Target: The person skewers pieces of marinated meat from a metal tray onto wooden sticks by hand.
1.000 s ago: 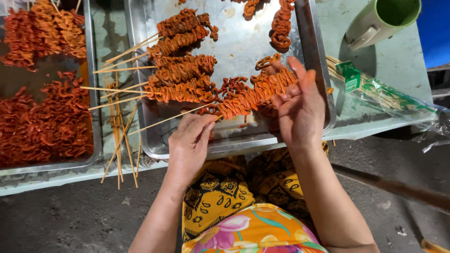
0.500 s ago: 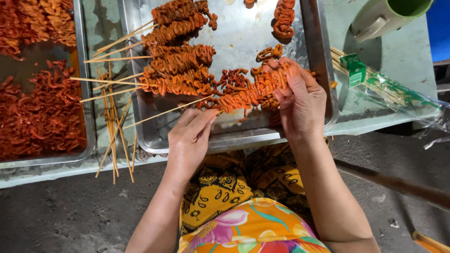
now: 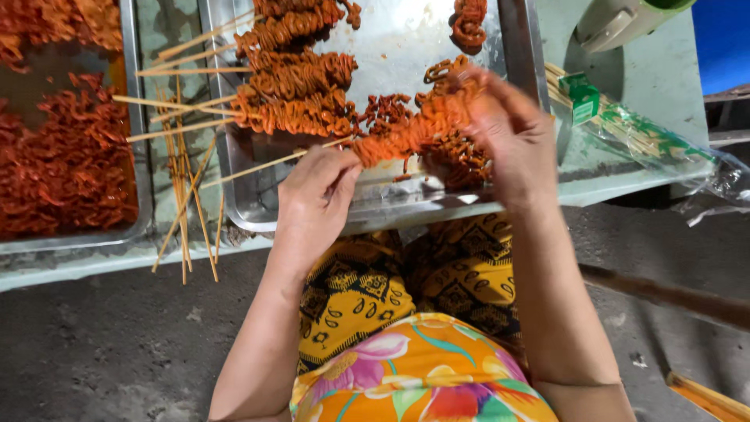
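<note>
From the head camera, our left hand [image 3: 316,191] pinches the bare end of a thin bamboo skewer threaded with orange-red coiled meat [image 3: 410,133], while our right hand [image 3: 508,129] closes around its loaded end, above the shiny metal tray [image 3: 406,39] of finished skewers [image 3: 301,86].
</note>
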